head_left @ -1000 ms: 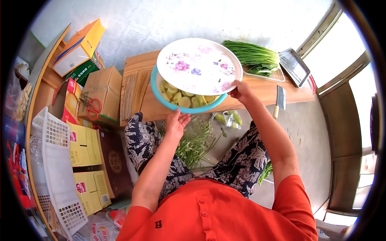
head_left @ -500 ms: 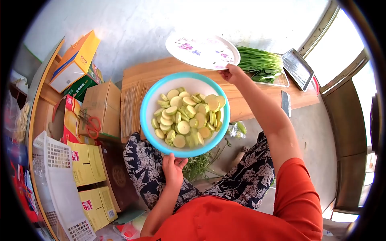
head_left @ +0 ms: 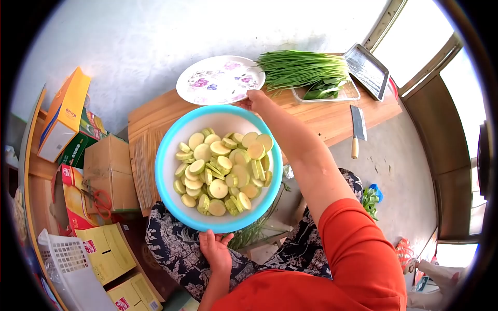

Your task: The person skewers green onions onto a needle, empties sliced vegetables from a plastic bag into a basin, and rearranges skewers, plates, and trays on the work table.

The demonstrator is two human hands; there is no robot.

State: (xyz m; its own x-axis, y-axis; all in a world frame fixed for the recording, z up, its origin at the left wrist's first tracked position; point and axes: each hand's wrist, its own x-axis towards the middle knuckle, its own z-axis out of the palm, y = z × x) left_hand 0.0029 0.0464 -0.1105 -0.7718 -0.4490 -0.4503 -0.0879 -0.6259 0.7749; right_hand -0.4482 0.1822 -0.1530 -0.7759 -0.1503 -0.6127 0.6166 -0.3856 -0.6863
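Observation:
My left hand (head_left: 216,252) grips the near rim of a blue-rimmed basin (head_left: 275,171), its fingers partly under the rim. Round and cut slices of a pale green vegetable (head_left: 218,188) lie in the basin. Beyond it, my right hand (head_left: 252,100) is closed on the near edge of a white oval tray (head_left: 220,78) with a purple and pink flower pattern. The tray is above the far side of the wooden table (head_left: 311,117). The basin hides part of the table and of my lap.
Long green chives (head_left: 301,67) lie over a clear tray, with a metal tray (head_left: 367,72) beside them. A cleaver (head_left: 358,124) rests at the table's near right edge. Bundled skewers (head_left: 142,166), a cardboard box (head_left: 111,168) and red scissors (head_left: 102,201) are at left.
The basin has come nearer and tilted toward me, showing its slices. My right hand has moved the flowered tray off the basin to its far side, then leftward. The view has shifted.

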